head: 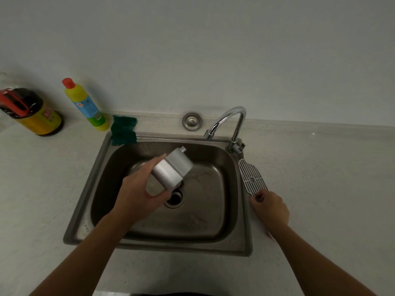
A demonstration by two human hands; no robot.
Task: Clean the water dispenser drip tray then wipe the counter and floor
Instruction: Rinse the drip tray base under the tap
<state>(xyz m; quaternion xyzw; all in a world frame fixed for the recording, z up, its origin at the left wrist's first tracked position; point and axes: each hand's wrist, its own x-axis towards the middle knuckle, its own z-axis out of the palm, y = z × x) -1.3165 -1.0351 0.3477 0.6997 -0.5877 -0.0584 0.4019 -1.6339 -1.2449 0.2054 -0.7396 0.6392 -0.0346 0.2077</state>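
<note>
My left hand [140, 192] grips a grey and white drip tray body [171, 170], tilted over the steel sink [100, 167] just above the drain [175, 198]. The slotted grey drip tray grate [251, 177] lies flat on the counter at the sink's right rim. My right hand [270, 207] rests on the counter with its fingertips pinching the grate's near end. A green scrub sponge [124, 130] sits at the sink's back left corner.
A chrome tap [232, 122] arches over the sink's back right. A yellow detergent bottle with a red cap [87, 105] and a dark jar [32, 113] stand on the pale counter [320, 178] at back left. A round metal plug [192, 121] sits by the wall.
</note>
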